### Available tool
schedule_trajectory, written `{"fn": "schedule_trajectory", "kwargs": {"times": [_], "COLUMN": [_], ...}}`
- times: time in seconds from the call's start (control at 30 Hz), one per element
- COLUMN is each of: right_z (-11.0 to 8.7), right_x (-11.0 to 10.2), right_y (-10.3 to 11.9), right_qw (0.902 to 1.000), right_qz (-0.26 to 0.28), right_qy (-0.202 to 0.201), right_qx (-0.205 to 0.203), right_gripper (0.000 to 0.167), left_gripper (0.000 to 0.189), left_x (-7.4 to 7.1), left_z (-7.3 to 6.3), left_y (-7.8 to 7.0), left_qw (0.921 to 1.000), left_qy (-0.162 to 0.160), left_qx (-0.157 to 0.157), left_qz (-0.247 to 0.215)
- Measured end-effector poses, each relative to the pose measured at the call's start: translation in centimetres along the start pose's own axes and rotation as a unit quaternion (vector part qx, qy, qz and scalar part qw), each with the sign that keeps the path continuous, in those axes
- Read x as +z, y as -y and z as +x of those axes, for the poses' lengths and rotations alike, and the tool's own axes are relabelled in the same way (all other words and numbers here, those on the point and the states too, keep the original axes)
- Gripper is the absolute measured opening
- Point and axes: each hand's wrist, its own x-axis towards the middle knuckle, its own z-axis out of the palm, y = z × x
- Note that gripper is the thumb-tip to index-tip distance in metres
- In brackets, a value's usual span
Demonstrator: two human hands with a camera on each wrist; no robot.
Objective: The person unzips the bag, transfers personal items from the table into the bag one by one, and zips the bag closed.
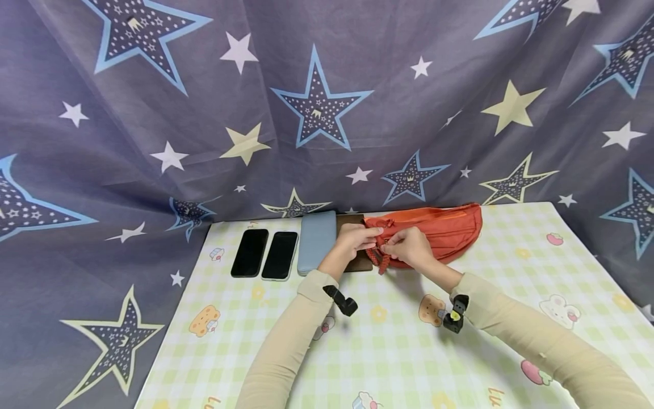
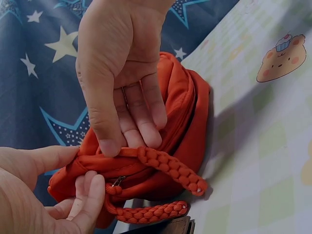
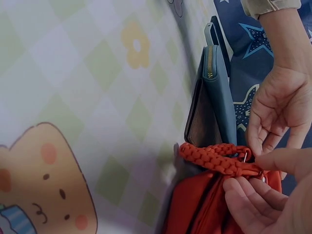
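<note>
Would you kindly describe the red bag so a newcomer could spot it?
On the checkered table, go to the far edge by the starry curtain. Rightmost in the row there lies the red bag, held by the left hand and right hand. Unlike the flat blue wallet nearby, it is creased fabric with braided cords.

At my right hand (image 1: 411,247) I see a matt cloth bag (image 1: 452,230) with rough braided cords (image 2: 170,171); leftward, glossy phones (image 1: 249,253).

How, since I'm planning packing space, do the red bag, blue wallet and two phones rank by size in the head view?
1. Red bag, clearly largest even partly covered
2. Blue wallet
3. Left phone and right phone: too alike to rank
</note>
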Motion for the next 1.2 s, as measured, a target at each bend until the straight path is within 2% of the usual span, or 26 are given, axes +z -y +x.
{"fn": "schedule_trajectory", "kwargs": {"times": [0.17,0.43,0.6,0.87,1.0,1.2], "right_z": [0.1,0.1,0.1,0.2,0.2,0.3], "right_x": [-0.1,-0.4,-0.6,-1.1,-1.3,-1.6], "right_y": [0.2,0.7,0.8,0.6,0.5,0.6], "right_qw": [0.9999,0.9972,0.9962,0.9954,0.9991,0.9976], "right_qz": [-0.008,0.026,0.042,0.079,0.030,-0.042], "right_qy": [0.002,0.028,0.029,0.036,0.030,0.010], "right_qx": [0.007,0.065,0.070,0.040,0.007,-0.055], "right_gripper": [0.014,0.016,0.016,0.013,0.013,0.010], "left_gripper": [0.025,0.013,0.028,0.039,0.037,0.019], "left_x": [-0.1,-0.2,-0.1,-0.3,-0.4,-0.6], "left_z": [0.1,0.5,0.7,0.9,1.0,1.1], "left_y": [0.0,0.1,0.1,0.2,0.3,0.4], "left_qw": [1.0000,0.9998,0.9997,0.9997,0.9998,0.9999], "left_qy": [0.005,0.007,-0.001,-0.002,0.000,0.004], "left_qx": [-0.003,-0.014,-0.019,-0.022,-0.020,-0.011], "left_qz": [-0.001,-0.016,-0.017,-0.013,-0.005,-0.003]}}
